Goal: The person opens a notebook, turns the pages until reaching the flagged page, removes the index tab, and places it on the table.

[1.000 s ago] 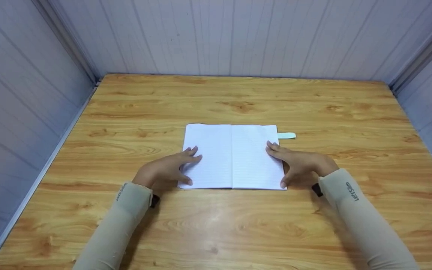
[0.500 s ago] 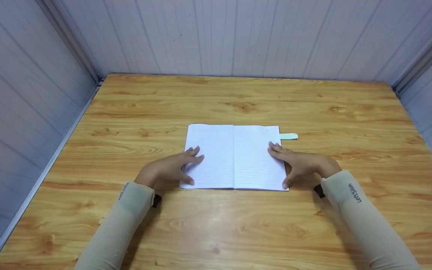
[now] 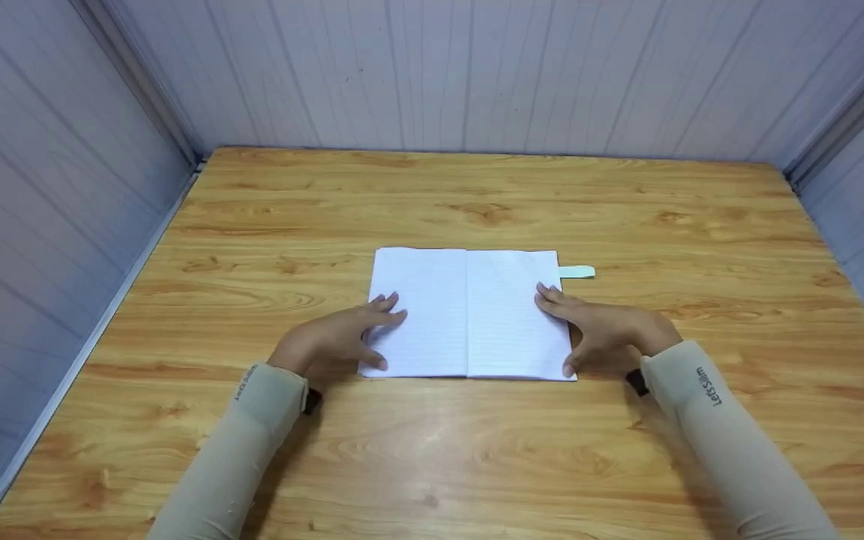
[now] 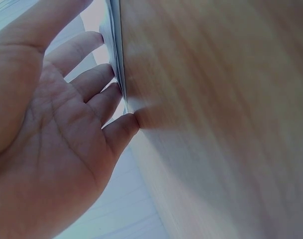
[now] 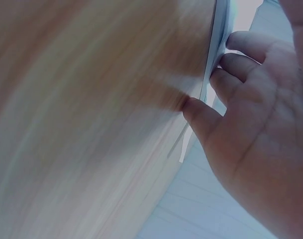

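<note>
An open notebook point(image 3: 432, 322) lies on the wooden surface point(image 3: 432, 450), a pale strip point(image 3: 577, 271) jutting past its right edge; the left hand point(image 3: 338, 335) and right hand point(image 3: 603, 328), fingers apart, touch opposite sides

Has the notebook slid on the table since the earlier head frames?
No. In the head view, the notebook shows no clear shift either way against the table and its grain.

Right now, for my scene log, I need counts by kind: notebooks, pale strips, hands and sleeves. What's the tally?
Notebook, lying open: 1
Pale strip, jutting from its right side: 1
Left hand and right hand: 2 hands
Left sleeve and right sleeve: 2 sleeves
Total: 6
</note>
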`<state>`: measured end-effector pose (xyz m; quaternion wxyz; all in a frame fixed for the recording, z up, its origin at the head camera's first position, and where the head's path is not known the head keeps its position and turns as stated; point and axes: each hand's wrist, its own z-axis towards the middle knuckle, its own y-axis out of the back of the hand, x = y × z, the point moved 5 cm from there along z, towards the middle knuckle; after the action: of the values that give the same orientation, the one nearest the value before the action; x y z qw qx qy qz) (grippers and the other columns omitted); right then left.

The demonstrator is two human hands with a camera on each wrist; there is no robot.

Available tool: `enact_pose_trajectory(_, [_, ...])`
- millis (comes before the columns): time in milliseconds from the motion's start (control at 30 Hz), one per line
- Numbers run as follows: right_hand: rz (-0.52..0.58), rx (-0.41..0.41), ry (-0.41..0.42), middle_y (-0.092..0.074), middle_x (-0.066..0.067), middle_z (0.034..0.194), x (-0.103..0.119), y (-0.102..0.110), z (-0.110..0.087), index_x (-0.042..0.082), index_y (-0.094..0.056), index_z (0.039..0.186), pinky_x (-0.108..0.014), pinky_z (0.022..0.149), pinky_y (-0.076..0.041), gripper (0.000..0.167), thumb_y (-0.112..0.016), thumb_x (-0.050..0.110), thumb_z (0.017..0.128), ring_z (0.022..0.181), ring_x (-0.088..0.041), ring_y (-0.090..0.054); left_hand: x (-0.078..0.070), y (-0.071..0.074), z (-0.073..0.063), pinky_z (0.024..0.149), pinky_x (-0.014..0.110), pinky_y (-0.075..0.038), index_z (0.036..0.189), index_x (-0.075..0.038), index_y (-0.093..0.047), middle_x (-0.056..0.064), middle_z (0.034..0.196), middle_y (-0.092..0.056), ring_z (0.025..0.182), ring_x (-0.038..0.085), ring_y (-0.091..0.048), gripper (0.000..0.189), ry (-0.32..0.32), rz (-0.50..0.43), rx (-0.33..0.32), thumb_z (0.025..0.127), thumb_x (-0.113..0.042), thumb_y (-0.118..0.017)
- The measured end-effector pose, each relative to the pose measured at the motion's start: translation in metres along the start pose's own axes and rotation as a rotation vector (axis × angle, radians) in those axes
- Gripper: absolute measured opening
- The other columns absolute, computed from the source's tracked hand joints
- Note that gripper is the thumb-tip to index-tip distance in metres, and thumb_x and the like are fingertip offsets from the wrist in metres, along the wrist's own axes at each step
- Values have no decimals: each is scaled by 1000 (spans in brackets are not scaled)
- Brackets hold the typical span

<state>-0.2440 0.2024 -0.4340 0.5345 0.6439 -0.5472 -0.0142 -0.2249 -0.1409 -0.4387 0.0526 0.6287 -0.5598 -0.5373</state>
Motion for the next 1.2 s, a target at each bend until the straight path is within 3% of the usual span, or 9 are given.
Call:
enact_pose_trajectory(333, [23, -31, 7, 10, -9, 162, 0, 0, 0, 6, -6, 154, -54, 119, -8, 108, -76, 38, 78, 149, -32, 8, -3, 1, -1, 121, 44, -7, 151, -19, -28, -3, 163, -2, 150, 19, 5, 82, -51, 21, -5, 83, -17, -74])
enact_pose_trajectory(867, [-12, -52, 3, 7, -10, 163, -3, -5, 3, 6, -8, 154, -53, 119, -9, 100, -66, 49, 85, 149, -30, 6, 3, -3, -1, 122, 43, -6, 150, -27, -30, -9, 162, -4, 150, 15, 3, 82, 6, 12, -24, 82, -20, -75])
enact_pose_trajectory(1200, [12, -83, 16, 4, -11, 163, 1, -2, 2, 3, -10, 153, -52, 119, -9, 100, -69, 46, 84, 150, -30, 4, -2, -1, -2, 121, 45, -9, 151, -24, -30, -6, 163, -6, 151, 19, 1, 82, -16, 22, -36, 83, -20, -75])
